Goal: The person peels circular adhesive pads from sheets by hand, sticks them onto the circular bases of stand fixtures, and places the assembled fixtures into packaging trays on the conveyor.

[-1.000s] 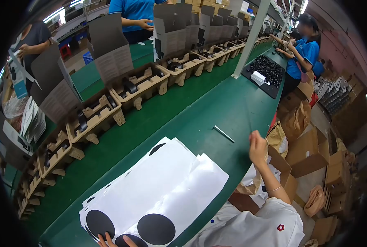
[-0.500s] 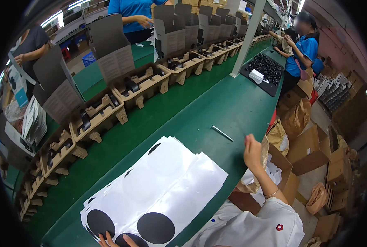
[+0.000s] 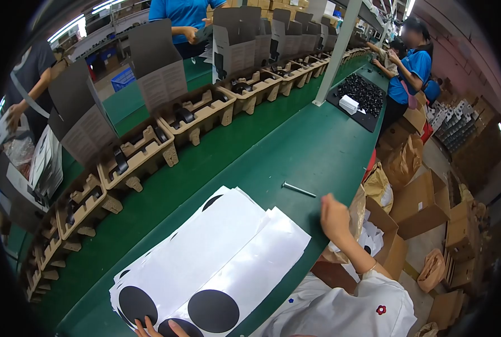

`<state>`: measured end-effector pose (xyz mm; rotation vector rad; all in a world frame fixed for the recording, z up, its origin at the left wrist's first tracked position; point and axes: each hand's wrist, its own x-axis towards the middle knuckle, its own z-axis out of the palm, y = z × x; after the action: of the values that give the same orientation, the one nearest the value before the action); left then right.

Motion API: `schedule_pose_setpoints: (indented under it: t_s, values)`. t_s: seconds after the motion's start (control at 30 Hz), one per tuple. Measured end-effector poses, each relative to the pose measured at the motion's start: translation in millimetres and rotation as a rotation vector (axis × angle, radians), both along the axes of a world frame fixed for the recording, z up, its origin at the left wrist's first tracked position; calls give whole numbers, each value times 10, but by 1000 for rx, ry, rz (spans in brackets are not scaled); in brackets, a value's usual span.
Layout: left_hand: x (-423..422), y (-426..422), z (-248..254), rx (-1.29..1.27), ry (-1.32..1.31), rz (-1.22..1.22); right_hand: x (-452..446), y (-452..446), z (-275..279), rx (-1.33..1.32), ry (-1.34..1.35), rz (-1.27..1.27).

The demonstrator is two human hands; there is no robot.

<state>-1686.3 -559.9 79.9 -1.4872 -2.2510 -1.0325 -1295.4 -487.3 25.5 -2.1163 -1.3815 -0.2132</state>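
We count one stack of white sheets (image 3: pixel 222 241) on the green counter (image 3: pixel 295 151), with three large black discs printed at its near end; the third is partly covered. Our left hand (image 3: pixel 148 328) lies open on that end, fingers spread. Our right hand (image 3: pixel 336 220) is curled just beside one metal rod (image 3: pixel 299 190) lying on the counter; we cannot tell whether it grips anything.

Containers: a row of moulded pulp trays (image 3: pixel 208 117), too long to count, holds black parts, with grey carton flaps (image 3: pixel 156 42) standing behind. One black tray (image 3: pixel 368 124) holds many small black parts (image 3: pixel 363 90) and one white box (image 3: pixel 348 104). One open carton (image 3: pixel 395 255) contains crumpled white paper (image 3: pixel 372 238).

Surroundings: one metal post (image 3: pixel 337 53) stands between the pulp trays and the black tray, blocking part of our view.
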Motion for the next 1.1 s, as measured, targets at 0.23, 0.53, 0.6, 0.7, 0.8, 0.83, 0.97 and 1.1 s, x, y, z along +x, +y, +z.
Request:
schedule_pose_setpoints:
  t_s: [0.23,0.53,0.6,0.7,0.8,0.83,0.97,1.1]
  values:
    - [-72,4,-23,64,13,-21,-194,15,-85,-216,-47,63]
    - [-165,-37,-58,54,-2,-10,-143,335,-193,-187,-144,217]
    - [-181,-64,-14,-9,1,0,-137,530,-132,-131,-174,327]
    - [-205,-98,5,-49,-4,7,-104,835,-79,-157,-227,347]
    - [-245,-109,15,-60,-2,-2,-159,904,14,-217,-230,345]
    - [-253,-108,17,-55,0,-3,-172,884,18,-163,-196,330]
    - [-288,-113,-13,-43,16,-2,-319,653,140,99,20,229]
    - [-311,-115,6,-30,17,-12,-470,590,9,155,-19,145]
